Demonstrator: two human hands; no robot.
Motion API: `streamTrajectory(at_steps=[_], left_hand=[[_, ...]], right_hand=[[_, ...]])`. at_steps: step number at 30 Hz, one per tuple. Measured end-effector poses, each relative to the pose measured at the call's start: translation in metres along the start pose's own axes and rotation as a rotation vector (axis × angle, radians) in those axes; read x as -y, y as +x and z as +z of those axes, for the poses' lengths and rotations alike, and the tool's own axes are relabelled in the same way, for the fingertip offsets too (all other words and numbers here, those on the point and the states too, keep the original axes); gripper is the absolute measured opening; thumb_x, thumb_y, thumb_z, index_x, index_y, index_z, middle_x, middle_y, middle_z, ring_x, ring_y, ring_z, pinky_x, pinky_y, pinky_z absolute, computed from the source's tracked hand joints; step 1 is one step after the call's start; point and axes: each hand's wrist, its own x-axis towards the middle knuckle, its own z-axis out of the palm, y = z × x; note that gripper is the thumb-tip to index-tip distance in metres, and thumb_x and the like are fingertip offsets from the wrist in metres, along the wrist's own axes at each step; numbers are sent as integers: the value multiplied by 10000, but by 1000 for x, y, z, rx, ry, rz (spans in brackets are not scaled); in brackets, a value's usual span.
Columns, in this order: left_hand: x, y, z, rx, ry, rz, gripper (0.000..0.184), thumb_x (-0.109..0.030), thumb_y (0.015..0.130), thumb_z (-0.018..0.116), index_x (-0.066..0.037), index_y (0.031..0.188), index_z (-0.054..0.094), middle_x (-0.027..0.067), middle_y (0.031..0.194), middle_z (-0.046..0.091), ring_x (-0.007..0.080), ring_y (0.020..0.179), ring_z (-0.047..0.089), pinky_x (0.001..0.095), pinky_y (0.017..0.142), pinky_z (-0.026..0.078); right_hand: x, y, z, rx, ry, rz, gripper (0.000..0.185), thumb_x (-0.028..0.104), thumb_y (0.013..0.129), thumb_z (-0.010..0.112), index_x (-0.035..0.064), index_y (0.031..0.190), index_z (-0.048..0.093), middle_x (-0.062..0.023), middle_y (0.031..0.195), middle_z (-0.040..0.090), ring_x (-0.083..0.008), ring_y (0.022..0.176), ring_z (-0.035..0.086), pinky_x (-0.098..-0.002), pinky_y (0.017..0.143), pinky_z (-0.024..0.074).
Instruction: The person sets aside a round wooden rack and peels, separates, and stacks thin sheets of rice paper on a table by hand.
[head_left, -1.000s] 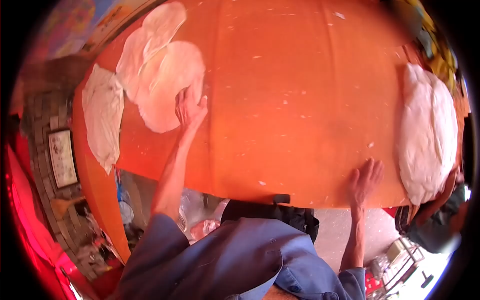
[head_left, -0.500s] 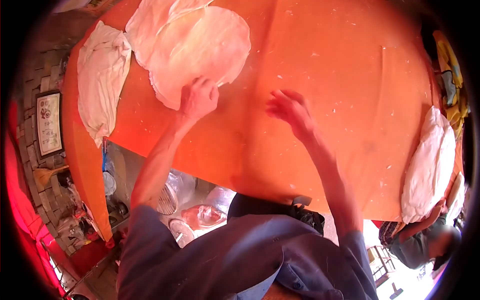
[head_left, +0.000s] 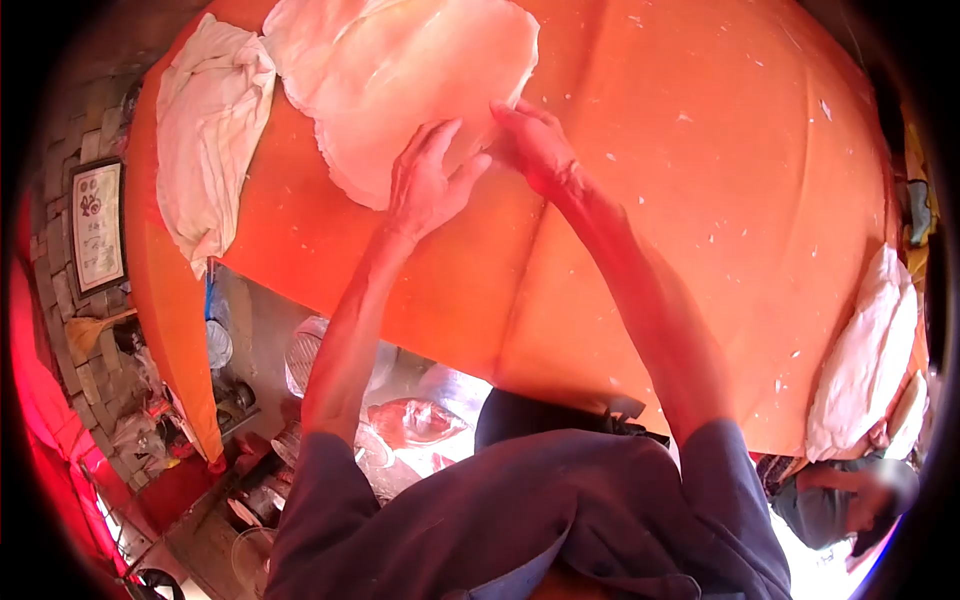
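A pale, thin, rounded sheet (head_left: 430, 65) with an uneven edge lies on an orange-covered table (head_left: 690, 230); its material I cannot tell. Over the sheet's near edge is my left hand (head_left: 430, 185), its fingers stretched and thumb apart, holding nothing visible. My right hand (head_left: 537, 145) reaches in from the right, fingers stretched out at the sheet's right edge. Its fingertips seem to touch that edge, and the thumb side is in shadow. The two hands are close together but apart.
A white cloth-like bundle (head_left: 212, 140) lies at the table's left end, another white bundle (head_left: 865, 350) at the right. Another person (head_left: 830, 505) is beside the right bundle. Clear plastic bags (head_left: 415, 422) sit below the near edge. A framed sign (head_left: 97, 228) is at the left.
My right hand has moved left and forward to the sheet's edge. My left hand has gone from curled fingers to spread ones and shifted right. The view has shifted slightly.
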Motion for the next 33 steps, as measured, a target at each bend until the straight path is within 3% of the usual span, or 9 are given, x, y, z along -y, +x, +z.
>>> streamTrajectory(at_steps=[4,11,15,18,21,23,25,28,33], left_hand=[[13,11,-4,75,-296,-240,540,-316,823,702,38,1208,569,186,1208,592,279,1097,589,364,911,473],[19,22,0,65,-441,-294,516,-288,809,711,6,1214,586,148,1160,619,253,1087,584,353,900,474],[-2,29,3,39,-70,-172,459,-211,794,690,-2,1191,592,162,1152,615,300,1030,614,382,876,487],[-15,32,4,8,91,-59,407,-177,784,672,6,1142,609,181,1136,613,340,994,618,401,850,495],[-15,38,4,-24,4,-63,331,-175,798,645,13,1070,635,187,1061,634,355,964,620,406,820,501],[-10,42,-2,26,112,-86,286,-175,816,627,12,1032,650,181,1025,645,353,947,627,410,822,498],[-9,50,-2,-6,26,-63,236,-165,831,609,28,957,657,177,933,657,347,806,620,394,747,493],[-4,62,-14,113,-33,-377,229,-178,850,610,49,859,636,108,689,585,160,621,504,320,599,425],[19,71,-43,-71,-281,-386,233,-191,879,617,41,882,640,-3,706,562,84,652,486,286,588,414]], right_hand=[[2,-2,10,67,63,-41,266,178,934,579,34,1157,585,-72,909,662,-154,770,648,-286,638,537],[-9,7,7,66,44,-144,313,153,874,625,-3,1142,583,-96,929,671,-187,784,659,-324,696,564],[1,0,23,-273,-295,-133,213,100,830,567,-38,986,613,-112,899,664,-203,760,656,-351,674,569],[-5,8,21,-203,-338,-233,199,84,814,531,-40,949,608,-119,865,652,-216,763,644,-381,683,571],[5,5,17,-110,-85,-81,230,103,803,539,-41,963,620,-143,869,640,-235,793,634,-401,689,561],[5,0,13,-61,-216,-123,251,145,804,560,-35,965,628,-147,893,633,-246,804,621,-398,683,549],[8,0,15,-161,73,9,260,165,818,555,-32,972,625,-160,945,630,-240,812,619,-377,685,544],[15,-10,8,-98,12,-84,253,156,805,592,-37,966,624,-147,896,642,-236,753,617,-373,647,537],[4,21,2,-252,-311,-85,274,113,764,676,-55,978,641,-109,810,658,-173,681,618,-312,558,498]])
